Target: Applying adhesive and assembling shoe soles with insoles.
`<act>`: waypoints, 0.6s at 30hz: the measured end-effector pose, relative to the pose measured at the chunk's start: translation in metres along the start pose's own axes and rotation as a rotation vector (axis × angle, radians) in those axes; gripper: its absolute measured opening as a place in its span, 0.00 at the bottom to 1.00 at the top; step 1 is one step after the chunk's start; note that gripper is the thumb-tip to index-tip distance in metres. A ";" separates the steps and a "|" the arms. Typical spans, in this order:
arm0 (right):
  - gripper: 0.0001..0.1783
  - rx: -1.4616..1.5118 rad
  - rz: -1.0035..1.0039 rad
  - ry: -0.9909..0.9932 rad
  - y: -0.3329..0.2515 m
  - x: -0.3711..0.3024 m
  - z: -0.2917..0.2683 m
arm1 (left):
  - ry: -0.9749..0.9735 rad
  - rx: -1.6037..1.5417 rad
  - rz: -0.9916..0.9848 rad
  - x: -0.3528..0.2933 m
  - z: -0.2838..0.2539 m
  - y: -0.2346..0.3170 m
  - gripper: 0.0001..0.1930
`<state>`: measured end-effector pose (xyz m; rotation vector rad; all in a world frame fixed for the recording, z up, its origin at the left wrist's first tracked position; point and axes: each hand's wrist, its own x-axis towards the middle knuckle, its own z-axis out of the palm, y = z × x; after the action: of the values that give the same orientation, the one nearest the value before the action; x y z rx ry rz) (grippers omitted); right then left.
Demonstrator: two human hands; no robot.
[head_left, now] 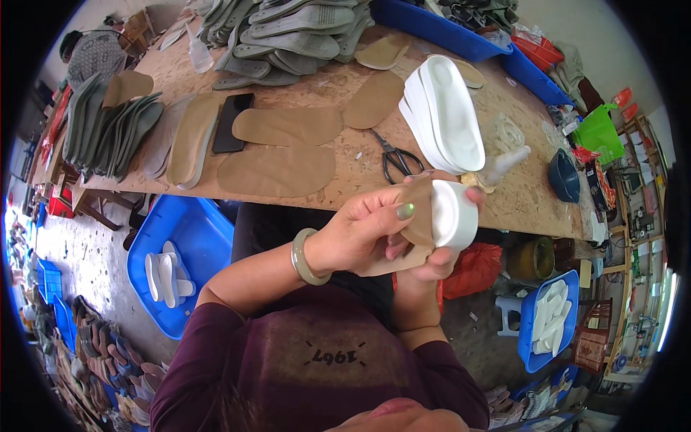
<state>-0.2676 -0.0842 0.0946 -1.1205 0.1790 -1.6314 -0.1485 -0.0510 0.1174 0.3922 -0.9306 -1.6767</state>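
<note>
In front of my chest I hold a thick white shoe insole (456,214) with a tan insole cover (416,216) lying partly over it. My left hand (361,229), thumb on top, is closed on the cover where it bends up. Around the insole's end and underside wrap the fingers of my right hand (440,265); its palm is mostly hidden. Just beyond lie black-handled scissors (397,160) and a stack of white insoles (448,108). Flat tan covers (277,171) rest on the table to the left, beside a black phone (232,124).
Piles of grey insoles (299,39) stand on the wooden table (327,83). A blue tub (205,216) with white insoles is below left, another blue bin (536,345) below right. A plastic-wrapped bottle (504,164) and a dark blue cup (563,176) stand at right. A person (93,54) sits far left.
</note>
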 end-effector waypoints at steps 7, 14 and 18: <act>0.22 0.564 -0.077 0.059 -0.011 0.038 -0.021 | 0.085 -0.259 0.050 -0.015 -0.006 -0.001 0.17; 0.51 -0.026 -0.276 -0.037 -0.010 0.035 -0.016 | 0.199 -0.448 0.084 -0.052 -0.037 0.017 0.19; 0.64 -0.328 -0.091 -0.070 -0.030 0.015 -0.012 | 0.184 -0.641 0.083 -0.073 -0.055 0.028 0.18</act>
<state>-0.2962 -0.0901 0.1150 -1.4506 0.3644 -1.6784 -0.0691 -0.0060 0.0888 0.0678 -0.2400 -1.7249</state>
